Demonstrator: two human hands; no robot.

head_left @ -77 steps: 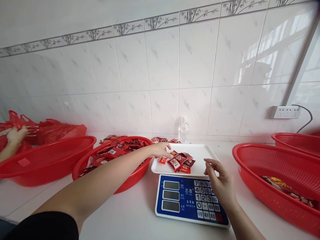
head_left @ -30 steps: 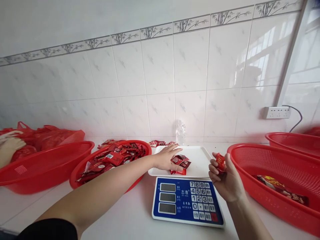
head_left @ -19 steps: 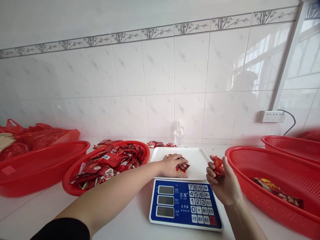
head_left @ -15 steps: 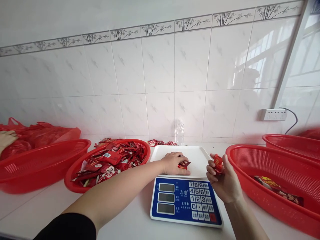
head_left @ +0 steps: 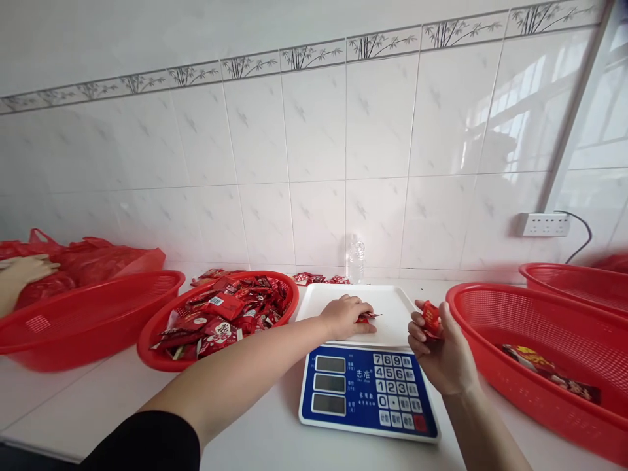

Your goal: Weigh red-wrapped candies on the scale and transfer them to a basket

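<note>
Over the white tray of the blue-fronted digital scale [head_left: 362,392], my left hand [head_left: 346,318] curls its fingers around small red snack packets [head_left: 364,318], mostly hidden by the hand. To the right of the tray, my right hand [head_left: 449,360] is raised with the palm turned inward. Its fingers and thumb close on a red packet [head_left: 432,319] with yellow print. Left of the scale, a red plastic basket [head_left: 145,340] is heaped with red snack packets [head_left: 228,314]. My left forearm reaches across in front of that basket.
Another red basket [head_left: 534,418] at right holds a dark printed packet [head_left: 549,373]. An additional basket [head_left: 88,327] stands at far left, near another person's hand [head_left: 29,278] on red plastic bags [head_left: 118,258]. A clear bottle [head_left: 356,258] and loose packets [head_left: 321,279] line the tiled wall.
The view has shifted slightly. My left hand's fingers have tilted a little over the tray, and both hands keep their packets. The other person's hand has moved right on the red bags.
</note>
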